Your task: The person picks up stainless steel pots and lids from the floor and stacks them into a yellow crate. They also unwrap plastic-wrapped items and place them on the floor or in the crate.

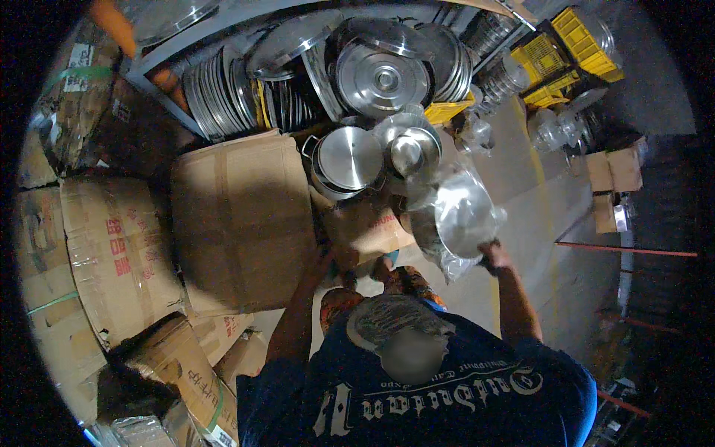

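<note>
My right hand (495,255) is closed at the near right rim of a large round metal basin (465,216), which is wrapped in clear plastic. My left hand (325,258) is in shadow beside a small cardboard box (365,227) in front of my legs; its fingers are too dark to make out. Just beyond that box stands a steel pot (348,158) with side handles. To the pot's right, smaller metal bowls (412,153) sit partly in plastic.
A big closed carton (238,223) stands at my left, with more cartons (119,253) farther left. Ahead, a rack holds stacked metal lids (383,78) and trays. Yellow crates (585,41) stand at the far right. Plastic-wrapped metalware (555,128) rests on the floor.
</note>
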A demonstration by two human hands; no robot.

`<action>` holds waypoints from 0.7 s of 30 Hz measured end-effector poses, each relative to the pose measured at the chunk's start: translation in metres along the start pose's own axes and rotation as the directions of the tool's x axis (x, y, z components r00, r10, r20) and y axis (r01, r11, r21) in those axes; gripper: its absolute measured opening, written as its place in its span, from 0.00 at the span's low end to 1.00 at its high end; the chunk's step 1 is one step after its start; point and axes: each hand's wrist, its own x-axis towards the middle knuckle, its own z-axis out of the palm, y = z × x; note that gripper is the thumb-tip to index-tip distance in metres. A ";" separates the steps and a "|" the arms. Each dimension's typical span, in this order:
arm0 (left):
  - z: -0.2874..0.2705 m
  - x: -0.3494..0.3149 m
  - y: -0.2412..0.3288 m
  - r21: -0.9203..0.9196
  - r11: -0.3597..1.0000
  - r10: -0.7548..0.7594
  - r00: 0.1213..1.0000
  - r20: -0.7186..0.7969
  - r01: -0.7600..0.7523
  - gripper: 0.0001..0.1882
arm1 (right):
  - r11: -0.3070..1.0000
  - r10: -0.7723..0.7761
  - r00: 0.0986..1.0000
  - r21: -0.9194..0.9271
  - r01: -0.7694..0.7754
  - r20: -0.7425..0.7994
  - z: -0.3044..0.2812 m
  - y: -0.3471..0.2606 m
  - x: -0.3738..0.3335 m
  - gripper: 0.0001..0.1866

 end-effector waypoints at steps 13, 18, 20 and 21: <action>0.057 0.177 0.071 0.220 0.970 -0.018 0.931 -0.364 0.105 0.21 | 0.907 0.233 0.916 -0.268 -0.326 -0.327 -0.201 0.324 -0.025 0.18; 0.060 0.209 0.064 0.234 0.953 -0.079 0.905 -0.418 0.192 0.20 | 0.792 0.173 0.978 -0.573 -0.211 -0.121 -0.237 0.367 -0.059 0.20; 0.061 0.215 0.059 0.235 0.950 -0.090 0.900 -0.427 0.207 0.20 | 0.870 0.374 0.911 -0.273 -0.410 -0.176 -0.242 0.359 -0.072 0.21; 0.061 0.217 0.056 0.231 0.951 -0.093 0.899 -0.429 0.208 0.20 | 0.857 0.515 0.842 0.063 -0.512 -0.159 -0.244 0.355 -0.079 0.21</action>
